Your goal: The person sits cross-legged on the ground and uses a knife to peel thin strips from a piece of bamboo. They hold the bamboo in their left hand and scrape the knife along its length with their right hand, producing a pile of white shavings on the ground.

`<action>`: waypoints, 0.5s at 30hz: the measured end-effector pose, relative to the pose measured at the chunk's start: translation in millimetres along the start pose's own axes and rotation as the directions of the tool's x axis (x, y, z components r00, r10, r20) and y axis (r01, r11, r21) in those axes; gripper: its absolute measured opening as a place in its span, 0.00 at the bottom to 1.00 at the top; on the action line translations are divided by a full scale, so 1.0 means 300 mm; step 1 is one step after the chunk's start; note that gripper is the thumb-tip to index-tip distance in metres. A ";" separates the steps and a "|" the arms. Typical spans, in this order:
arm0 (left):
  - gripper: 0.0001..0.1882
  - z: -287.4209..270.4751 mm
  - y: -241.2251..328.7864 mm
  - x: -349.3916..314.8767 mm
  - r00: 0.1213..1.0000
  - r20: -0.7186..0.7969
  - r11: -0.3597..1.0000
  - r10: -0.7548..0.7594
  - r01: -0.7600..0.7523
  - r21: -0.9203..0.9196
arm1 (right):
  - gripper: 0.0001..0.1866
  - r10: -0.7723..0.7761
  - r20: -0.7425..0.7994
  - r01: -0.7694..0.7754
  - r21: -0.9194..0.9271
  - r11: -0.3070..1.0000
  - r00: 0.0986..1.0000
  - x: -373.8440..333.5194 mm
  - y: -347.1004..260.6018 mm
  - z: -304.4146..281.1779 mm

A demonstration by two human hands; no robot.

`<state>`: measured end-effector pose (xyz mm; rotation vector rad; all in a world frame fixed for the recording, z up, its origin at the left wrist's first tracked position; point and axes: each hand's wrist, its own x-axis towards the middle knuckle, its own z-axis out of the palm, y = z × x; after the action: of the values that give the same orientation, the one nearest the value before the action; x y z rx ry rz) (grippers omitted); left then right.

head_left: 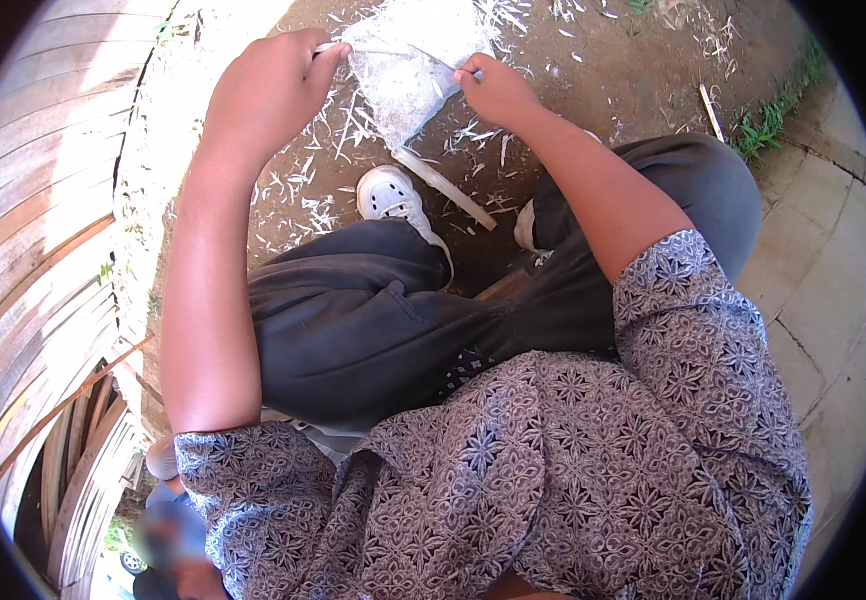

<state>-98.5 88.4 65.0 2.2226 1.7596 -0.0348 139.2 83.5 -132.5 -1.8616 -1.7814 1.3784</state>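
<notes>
My left hand (268,95) is closed round a thin pale stick (378,47), whose length runs to the right. My right hand (498,90) pinches a slim, darker grey piece (438,62) in line with it. Whether the two are one piece or a stick against a blade, I cannot tell. Both hands are held out at the far side, over a whitish translucent sheet or sack (408,100) on the ground. From the sheet's near corner a pale wooden stick (448,190) slants toward me, between my feet.
Pale shavings (318,205) litter the brown soil. My white clog (391,195) rests left of the wooden stick. Curved wooden slats (33,200) stand on the left, with a person (173,540) partly visible at lower left. Paving slabs (803,260) lie on the right.
</notes>
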 end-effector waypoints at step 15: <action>0.21 -0.008 -0.023 -0.014 1.000 0.007 1.000 -0.026 0.026 -0.003 | 0.17 -0.188 0.006 0.187 0.082 0.979 0.982 0.027 -0.023 0.022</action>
<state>-106.6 86.6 66.4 2.1945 1.7833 -0.0453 128.4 89.4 -134.8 -1.6018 -1.8260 1.3744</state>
